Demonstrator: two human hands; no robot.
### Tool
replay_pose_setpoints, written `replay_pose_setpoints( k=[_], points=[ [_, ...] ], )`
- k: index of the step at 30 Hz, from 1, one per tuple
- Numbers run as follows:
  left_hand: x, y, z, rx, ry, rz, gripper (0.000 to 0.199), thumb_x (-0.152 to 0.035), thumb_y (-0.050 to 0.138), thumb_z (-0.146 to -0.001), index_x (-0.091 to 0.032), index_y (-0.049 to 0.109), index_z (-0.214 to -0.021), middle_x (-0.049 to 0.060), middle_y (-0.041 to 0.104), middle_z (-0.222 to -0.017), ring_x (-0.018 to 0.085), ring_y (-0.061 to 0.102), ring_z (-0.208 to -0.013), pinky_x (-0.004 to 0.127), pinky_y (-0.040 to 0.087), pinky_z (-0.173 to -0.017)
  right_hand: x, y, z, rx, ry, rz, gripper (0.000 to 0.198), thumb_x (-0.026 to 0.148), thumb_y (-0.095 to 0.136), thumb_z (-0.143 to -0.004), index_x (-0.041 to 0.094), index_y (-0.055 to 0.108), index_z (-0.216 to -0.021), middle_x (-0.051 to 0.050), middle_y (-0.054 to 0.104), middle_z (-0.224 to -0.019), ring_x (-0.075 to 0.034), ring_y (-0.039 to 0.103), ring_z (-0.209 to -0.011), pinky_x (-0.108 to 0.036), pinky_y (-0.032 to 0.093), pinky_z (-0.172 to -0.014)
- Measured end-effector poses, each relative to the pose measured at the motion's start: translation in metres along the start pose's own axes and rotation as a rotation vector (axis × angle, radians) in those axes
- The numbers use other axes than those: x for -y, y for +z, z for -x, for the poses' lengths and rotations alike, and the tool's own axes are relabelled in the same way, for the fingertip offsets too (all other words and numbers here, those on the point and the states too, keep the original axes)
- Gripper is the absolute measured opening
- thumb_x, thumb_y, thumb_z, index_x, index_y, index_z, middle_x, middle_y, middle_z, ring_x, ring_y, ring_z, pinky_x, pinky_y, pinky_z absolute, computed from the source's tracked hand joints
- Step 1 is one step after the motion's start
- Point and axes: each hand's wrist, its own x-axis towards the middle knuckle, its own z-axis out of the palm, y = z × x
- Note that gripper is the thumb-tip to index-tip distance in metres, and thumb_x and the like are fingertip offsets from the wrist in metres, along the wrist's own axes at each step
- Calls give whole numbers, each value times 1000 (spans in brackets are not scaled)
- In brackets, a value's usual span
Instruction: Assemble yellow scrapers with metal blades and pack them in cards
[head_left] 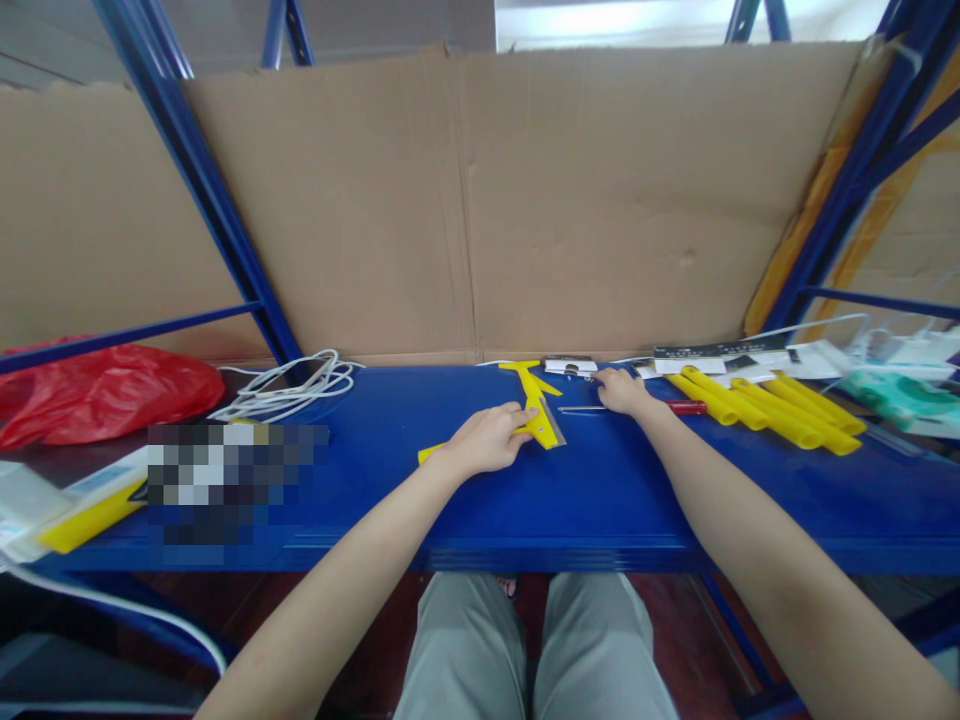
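Note:
My left hand (491,440) is closed around a yellow scraper (544,430) with a thin pale blade along its right edge; the yellow end of a handle (430,454) shows left of the hand. Just behind lies another yellow plastic piece (529,376) with a T-shaped end. My right hand (621,390) has its fingers bent together at the right end of a small white and black item (568,367); what is between the fingertips is too small to make out. Under that hand and wrist lies a screwdriver (686,408) with a red handle, its shaft pointing left.
Several yellow tubes (780,412) lie on the blue shelf (600,500) to the right, before white and black strips (720,360). A coiled white cable (300,385) and a red plastic bag (112,395) are at left. Cardboard (600,200) stands behind, between blue posts (202,200).

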Motion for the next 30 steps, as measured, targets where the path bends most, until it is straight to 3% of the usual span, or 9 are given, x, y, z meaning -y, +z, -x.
replay_pose_setpoints(
  k=[13, 21, 30],
  points=[
    [0, 1, 0, -15, -18, 14, 41, -27, 44, -90, -18, 51, -130, 9, 61, -113, 22, 61, -101, 32, 47, -88, 0, 0, -2, -3, 25, -26, 44, 13, 36, -84, 18, 60, -121, -12, 50, -135, -29, 44, -124, -48, 38, -99],
    [1, 3, 0, -55, -21, -31, 40, -20, 45, -87, -18, 51, -126, 9, 59, -125, 21, 59, -110, 33, 47, -92, -3, 1, -8, -14, 33, -80, 33, 6, 45, -80, 12, 67, -104, -12, 68, -107, -19, 63, -98, -23, 45, -82],
    [-4, -5, 0, -45, -80, -74, 36, -16, 43, -87, -18, 54, -121, 8, 61, -122, 23, 62, -104, 35, 50, -87, -6, 0, -9, 36, 13, -53, 28, 2, 49, -71, 12, 73, -83, -10, 70, -74, -19, 66, -76, -22, 46, -70]
  ],
)
